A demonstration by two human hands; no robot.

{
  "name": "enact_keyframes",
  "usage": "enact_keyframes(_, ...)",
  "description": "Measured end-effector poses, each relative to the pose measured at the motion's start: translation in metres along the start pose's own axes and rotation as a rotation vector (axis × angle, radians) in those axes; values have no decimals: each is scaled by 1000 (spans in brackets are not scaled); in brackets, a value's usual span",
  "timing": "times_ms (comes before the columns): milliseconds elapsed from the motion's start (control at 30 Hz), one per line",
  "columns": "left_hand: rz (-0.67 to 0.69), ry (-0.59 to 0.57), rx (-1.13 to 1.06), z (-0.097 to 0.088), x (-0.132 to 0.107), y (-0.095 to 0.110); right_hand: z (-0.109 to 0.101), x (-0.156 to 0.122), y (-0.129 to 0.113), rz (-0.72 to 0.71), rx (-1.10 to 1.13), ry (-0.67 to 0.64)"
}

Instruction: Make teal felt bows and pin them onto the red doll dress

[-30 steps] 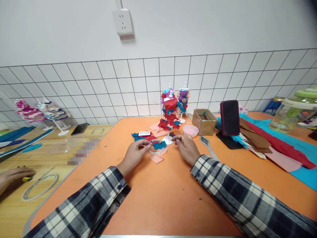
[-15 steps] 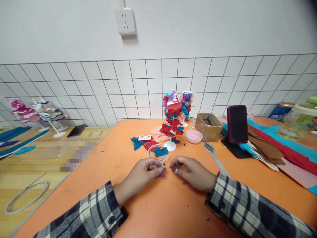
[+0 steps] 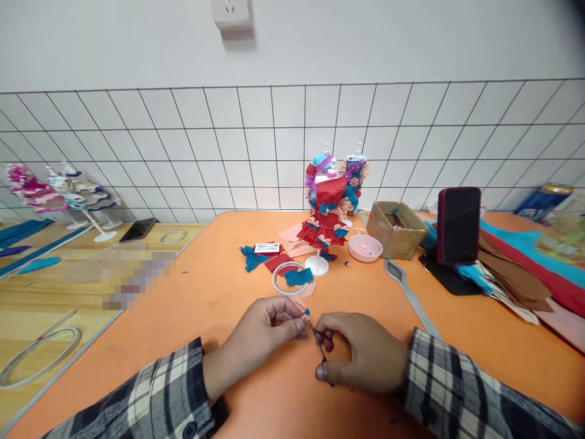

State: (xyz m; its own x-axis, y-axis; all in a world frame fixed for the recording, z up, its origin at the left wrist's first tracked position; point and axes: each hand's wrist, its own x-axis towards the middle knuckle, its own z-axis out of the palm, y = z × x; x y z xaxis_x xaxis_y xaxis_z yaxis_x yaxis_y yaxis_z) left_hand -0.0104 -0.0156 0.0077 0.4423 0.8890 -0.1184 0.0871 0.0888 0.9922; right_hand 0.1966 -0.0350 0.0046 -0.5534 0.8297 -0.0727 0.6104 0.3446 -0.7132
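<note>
My left hand (image 3: 267, 332) is closed in a pinch on a tiny pink and blue paper piece (image 3: 305, 315) just above the orange table (image 3: 219, 274). My right hand (image 3: 361, 353) is closed around small scissors (image 3: 320, 350), whose tip points up to the paper piece. Behind the hands lies a white tape ring (image 3: 287, 277) with a blue paper bow (image 3: 298, 276) on it. Further back stands a small mannequin in a red paper dress (image 3: 326, 213) on a white base.
A pink bowl (image 3: 364, 247), a cardboard box (image 3: 395, 228) and a dark phone on a stand (image 3: 458, 224) sit to the right, with coloured paper sheets (image 3: 516, 268) beyond. A metal ruler (image 3: 409, 292) lies by my right arm. Left is a wooden table (image 3: 55, 286) with tape rings and more dressed mannequins (image 3: 68, 192).
Both hands have drawn back from the tape ring toward me. My left hand now pinches the small paper piece and my right hand has brought scissors up to it.
</note>
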Motion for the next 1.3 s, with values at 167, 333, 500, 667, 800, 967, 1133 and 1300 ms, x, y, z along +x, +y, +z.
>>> enact_keyframes(167,5,-26,26,1,-1,-3,-1,-1,0,-38,7,20)
enact_keyframes(333,-16,-37,4,0,-1,-1,1,-2,1,-37,76,13)
enact_keyframes(500,-83,-78,-16,-6,0,5,3,1,3,-58,104,5)
enact_keyframes(667,-209,-137,-85,-9,1,1,2,2,5,-49,144,-95)
enact_keyframes(800,-239,-148,-120,-5,-1,-3,1,-1,5,-64,152,-129)
enact_keyframes(967,-225,-168,-111,0,-4,-5,1,-4,13,-23,171,-188)
enact_keyframes(1133,-242,-133,-101,3,-5,-2,0,-7,11,-10,196,-202)
enact_keyframes(1300,-247,-120,-97,5,-5,-3,1,-11,5,19,150,-156)
